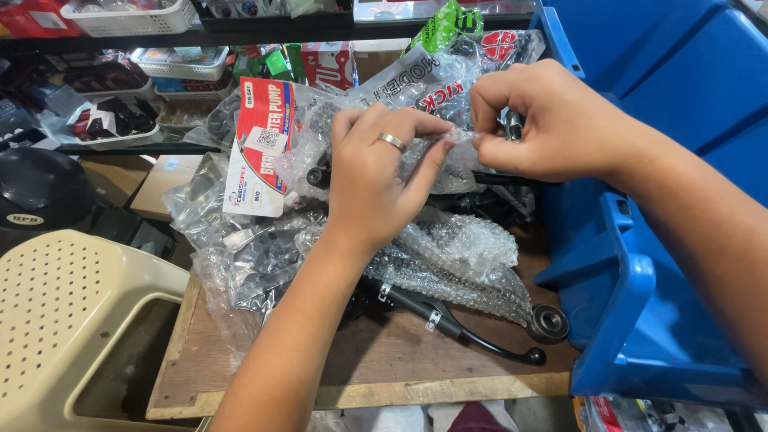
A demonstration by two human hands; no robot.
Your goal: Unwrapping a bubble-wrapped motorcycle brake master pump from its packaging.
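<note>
Both hands meet above the middle of the scene, pinching the same piece of clear bubble wrap [448,156]. The left hand [376,172], with a ring on one finger, has its thumb and fingertips closed on the plastic's edge. The right hand [544,120] comes in from the right, its grip narrow, thumb and forefinger pressed together on the same edge, so the fingertips of the two hands almost touch. The bubble wrap is bundled around a dark metal part, mostly hidden by the plastic, and is held up just above a heap of similar goods.

Under the hands lies more crumpled bubble wrap [456,260] on a worn wooden counter [376,360]. A black lever [464,328] with a rounded tip sticks out from beneath it toward the near right, and a small round bearing [549,322] sits just beside the lever's end. To the left of the hands, a clear bag with a red and white printed card [260,148] leans on the pile.

A big blue plastic bin [664,264] fills the right side, with the right forearm crossing over it. At the lower left is a cream perforated plastic stool [60,312], and behind it a black helmet [40,188]. Shelves with white baskets [132,16] run along the back.
</note>
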